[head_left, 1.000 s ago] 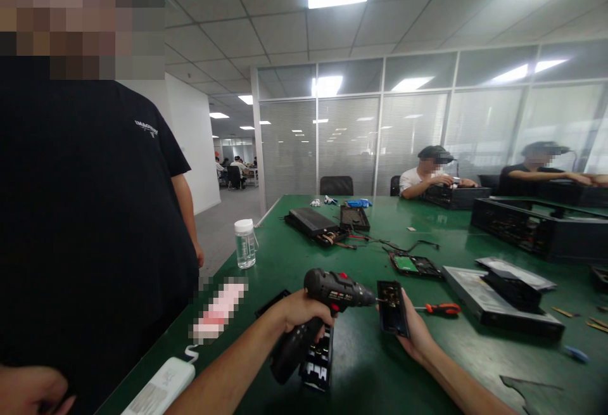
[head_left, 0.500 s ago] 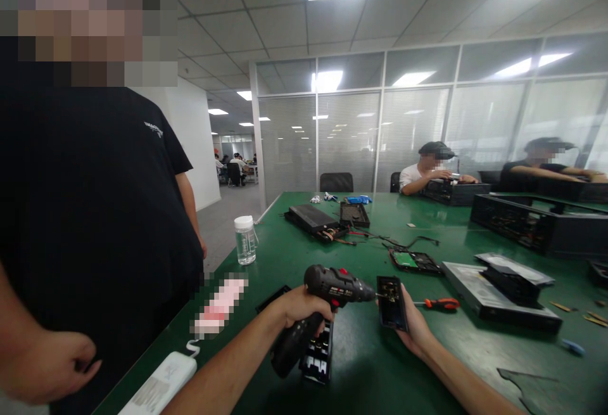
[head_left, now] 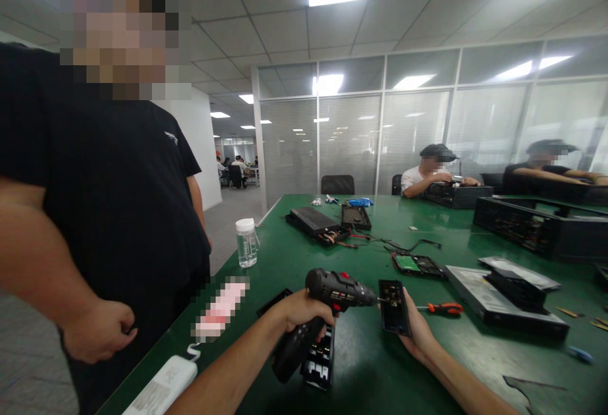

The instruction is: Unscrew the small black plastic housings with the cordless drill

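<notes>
Head view: left hand [head_left: 308, 315] grips the power drill [head_left: 338, 289], its bit [head_left: 379, 300] at the black casing [head_left: 396, 317], which the right hand [head_left: 418, 327] clasps above the green table [head_left: 363, 364]. Should that hand-held casing tilt, the bit could skid into the fingers! Since half a second ago, drill and casing barely shift; the bystander's fist [head_left: 101, 332] swings farther right.

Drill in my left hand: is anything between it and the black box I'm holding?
Nothing visible. The drill in the left hand points at the black box in the right hand, its bit overlapping the box; contact is too small to judge. The screwdriver lies beyond the right hand, outside that path.
</notes>
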The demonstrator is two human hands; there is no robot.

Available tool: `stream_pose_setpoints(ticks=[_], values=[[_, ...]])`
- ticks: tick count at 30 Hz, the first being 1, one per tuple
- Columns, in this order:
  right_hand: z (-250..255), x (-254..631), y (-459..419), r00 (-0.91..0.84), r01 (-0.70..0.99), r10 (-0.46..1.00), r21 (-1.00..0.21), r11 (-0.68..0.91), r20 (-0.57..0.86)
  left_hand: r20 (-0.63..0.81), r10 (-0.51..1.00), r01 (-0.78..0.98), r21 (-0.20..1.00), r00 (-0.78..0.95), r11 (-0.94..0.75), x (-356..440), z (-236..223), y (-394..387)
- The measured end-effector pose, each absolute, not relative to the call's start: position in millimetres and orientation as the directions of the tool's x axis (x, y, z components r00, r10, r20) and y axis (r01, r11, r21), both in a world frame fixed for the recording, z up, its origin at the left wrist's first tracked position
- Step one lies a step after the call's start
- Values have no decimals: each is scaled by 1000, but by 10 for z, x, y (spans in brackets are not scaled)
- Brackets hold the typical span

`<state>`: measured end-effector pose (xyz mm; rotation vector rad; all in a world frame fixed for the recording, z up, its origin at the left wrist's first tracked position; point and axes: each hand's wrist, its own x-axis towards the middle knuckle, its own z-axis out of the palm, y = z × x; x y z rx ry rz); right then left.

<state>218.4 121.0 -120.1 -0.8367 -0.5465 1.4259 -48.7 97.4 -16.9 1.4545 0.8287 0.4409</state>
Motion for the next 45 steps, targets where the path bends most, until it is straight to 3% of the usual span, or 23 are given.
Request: stream_pose_setpoints(ticks=[45], values=[[-1291,2224,1281,131,-621,980,-783,-36,-149,-214,715,203,974,666,102,-496,-218,996]])
